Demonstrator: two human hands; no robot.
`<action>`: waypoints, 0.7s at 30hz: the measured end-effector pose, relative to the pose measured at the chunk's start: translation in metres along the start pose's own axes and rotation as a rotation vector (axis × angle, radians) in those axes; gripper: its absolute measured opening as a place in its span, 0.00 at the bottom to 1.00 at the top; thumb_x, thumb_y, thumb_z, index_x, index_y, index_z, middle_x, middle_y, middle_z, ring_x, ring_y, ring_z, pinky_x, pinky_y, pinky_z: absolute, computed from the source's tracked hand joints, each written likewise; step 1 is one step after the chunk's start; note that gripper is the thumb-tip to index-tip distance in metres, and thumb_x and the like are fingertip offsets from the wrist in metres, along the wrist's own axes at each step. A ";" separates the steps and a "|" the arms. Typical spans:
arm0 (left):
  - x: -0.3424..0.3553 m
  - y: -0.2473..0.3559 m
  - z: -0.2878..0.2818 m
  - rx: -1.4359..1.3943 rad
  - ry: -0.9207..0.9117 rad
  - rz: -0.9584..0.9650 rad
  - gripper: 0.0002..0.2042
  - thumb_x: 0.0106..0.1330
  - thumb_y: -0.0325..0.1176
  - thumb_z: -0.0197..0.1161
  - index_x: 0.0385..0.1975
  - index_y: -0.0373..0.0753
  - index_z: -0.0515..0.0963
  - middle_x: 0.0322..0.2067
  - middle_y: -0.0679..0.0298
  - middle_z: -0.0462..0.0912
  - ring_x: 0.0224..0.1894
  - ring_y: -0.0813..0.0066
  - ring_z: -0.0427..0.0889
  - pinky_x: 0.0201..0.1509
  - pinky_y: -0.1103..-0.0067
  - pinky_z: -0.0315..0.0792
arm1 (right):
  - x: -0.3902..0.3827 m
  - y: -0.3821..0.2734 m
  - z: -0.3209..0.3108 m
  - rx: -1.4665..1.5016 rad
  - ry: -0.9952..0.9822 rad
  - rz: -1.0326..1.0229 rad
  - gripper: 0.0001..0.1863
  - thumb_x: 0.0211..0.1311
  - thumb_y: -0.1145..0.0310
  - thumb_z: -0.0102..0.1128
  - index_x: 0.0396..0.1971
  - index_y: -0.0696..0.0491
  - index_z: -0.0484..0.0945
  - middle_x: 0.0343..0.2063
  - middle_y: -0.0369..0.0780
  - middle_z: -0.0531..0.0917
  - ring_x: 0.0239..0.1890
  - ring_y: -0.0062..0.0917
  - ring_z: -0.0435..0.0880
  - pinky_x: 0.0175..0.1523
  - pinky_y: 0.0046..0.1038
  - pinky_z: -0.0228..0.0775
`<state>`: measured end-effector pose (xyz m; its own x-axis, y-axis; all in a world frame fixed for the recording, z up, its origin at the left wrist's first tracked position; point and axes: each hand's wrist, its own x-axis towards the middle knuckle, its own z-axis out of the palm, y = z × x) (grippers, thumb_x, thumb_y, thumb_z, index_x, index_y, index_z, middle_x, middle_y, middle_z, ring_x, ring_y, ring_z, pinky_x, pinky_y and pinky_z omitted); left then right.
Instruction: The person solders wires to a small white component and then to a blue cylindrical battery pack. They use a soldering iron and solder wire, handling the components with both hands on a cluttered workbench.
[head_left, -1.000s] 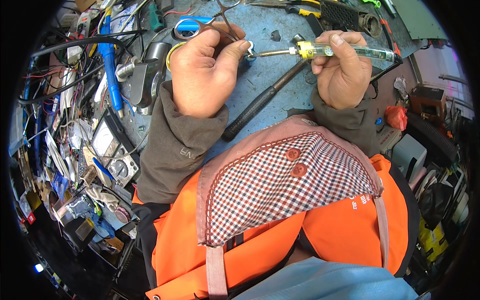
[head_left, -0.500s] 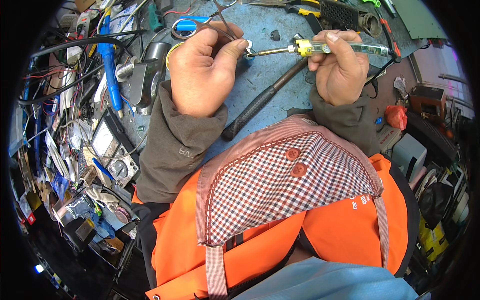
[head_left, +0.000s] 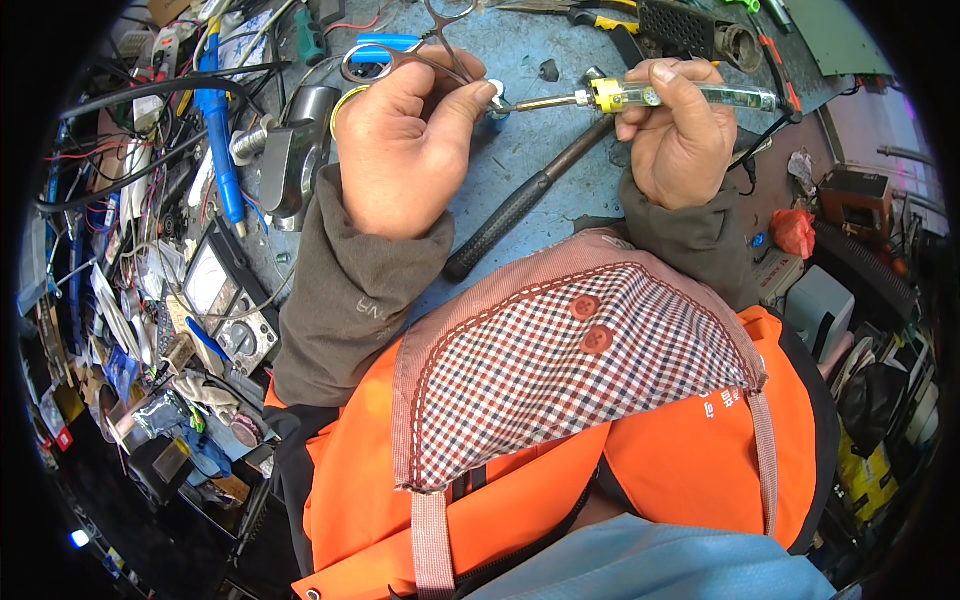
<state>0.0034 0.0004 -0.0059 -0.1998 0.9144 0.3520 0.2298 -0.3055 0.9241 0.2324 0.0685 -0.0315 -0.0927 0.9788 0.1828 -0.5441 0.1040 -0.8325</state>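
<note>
Left hand point(head_left: 405, 150): fingers closed round a metal loop tool point(head_left: 452, 52); nobody can tell if they pinch the small part too.
Small part point(head_left: 496, 92): white and blue, at two o'clock from the left hand, right by the thumb.
Right hand point(head_left: 685, 140): fingers wrapped round the soldering iron point(head_left: 608, 97), its tip pointing to nine o'clock, at the part.
Ouch: the tip may be hot, so a slip toward nine o'clock could burn the thumb.
Wobble: a loose squeeze could let the part twist.
Cord point(head_left: 752, 154): near three o'clock from the right hand; a snag could tug the iron.
</note>
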 end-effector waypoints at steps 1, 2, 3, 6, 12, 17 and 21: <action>0.000 0.000 0.000 0.011 -0.005 0.004 0.04 0.65 0.18 0.70 0.37 0.29 0.84 0.30 0.65 0.87 0.32 0.85 0.81 0.37 0.84 0.76 | 0.000 0.000 0.000 0.000 -0.001 -0.001 0.05 0.70 0.71 0.64 0.39 0.56 0.79 0.34 0.48 0.86 0.22 0.28 0.83 0.25 0.29 0.79; 0.000 0.000 -0.001 0.023 -0.010 0.009 0.04 0.65 0.18 0.70 0.37 0.29 0.84 0.30 0.65 0.87 0.32 0.85 0.81 0.37 0.84 0.76 | 0.000 0.000 0.000 0.000 -0.001 -0.003 0.05 0.69 0.71 0.64 0.39 0.56 0.79 0.34 0.48 0.86 0.22 0.28 0.83 0.25 0.29 0.79; 0.000 -0.001 -0.001 0.018 -0.010 0.011 0.04 0.65 0.18 0.70 0.37 0.29 0.84 0.30 0.65 0.87 0.32 0.85 0.81 0.37 0.84 0.76 | 0.000 0.000 0.000 -0.001 -0.004 0.000 0.05 0.69 0.71 0.64 0.39 0.56 0.79 0.34 0.48 0.86 0.22 0.28 0.83 0.25 0.29 0.79; 0.000 -0.003 0.000 0.024 -0.012 0.039 0.04 0.64 0.18 0.70 0.37 0.29 0.84 0.30 0.65 0.87 0.32 0.85 0.81 0.37 0.84 0.76 | -0.001 0.001 -0.001 -0.003 -0.013 0.002 0.05 0.69 0.71 0.64 0.39 0.56 0.79 0.34 0.48 0.86 0.23 0.28 0.83 0.25 0.29 0.79; -0.002 0.001 -0.004 0.124 -0.087 0.062 0.01 0.68 0.13 0.65 0.35 0.24 0.81 0.39 0.60 0.85 0.39 0.77 0.84 0.46 0.81 0.79 | -0.001 0.001 0.000 -0.011 -0.016 -0.020 0.06 0.69 0.71 0.63 0.39 0.58 0.79 0.33 0.49 0.86 0.22 0.29 0.83 0.25 0.28 0.78; -0.002 0.002 -0.003 0.102 -0.080 0.042 0.01 0.68 0.13 0.64 0.36 0.24 0.82 0.39 0.61 0.85 0.39 0.77 0.84 0.47 0.82 0.79 | -0.001 0.001 0.000 -0.022 -0.026 -0.038 0.06 0.70 0.71 0.63 0.39 0.58 0.79 0.33 0.50 0.86 0.23 0.29 0.84 0.25 0.28 0.77; -0.002 0.003 -0.003 0.109 -0.081 0.035 0.02 0.68 0.14 0.64 0.37 0.24 0.82 0.39 0.61 0.85 0.39 0.78 0.84 0.47 0.82 0.79 | -0.001 0.002 -0.001 -0.019 -0.030 -0.042 0.06 0.70 0.72 0.63 0.39 0.58 0.79 0.33 0.50 0.86 0.23 0.29 0.84 0.25 0.29 0.79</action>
<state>0.0019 -0.0030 -0.0030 -0.1131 0.9237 0.3660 0.3380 -0.3106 0.8884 0.2322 0.0676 -0.0336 -0.0954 0.9678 0.2328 -0.5325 0.1480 -0.8334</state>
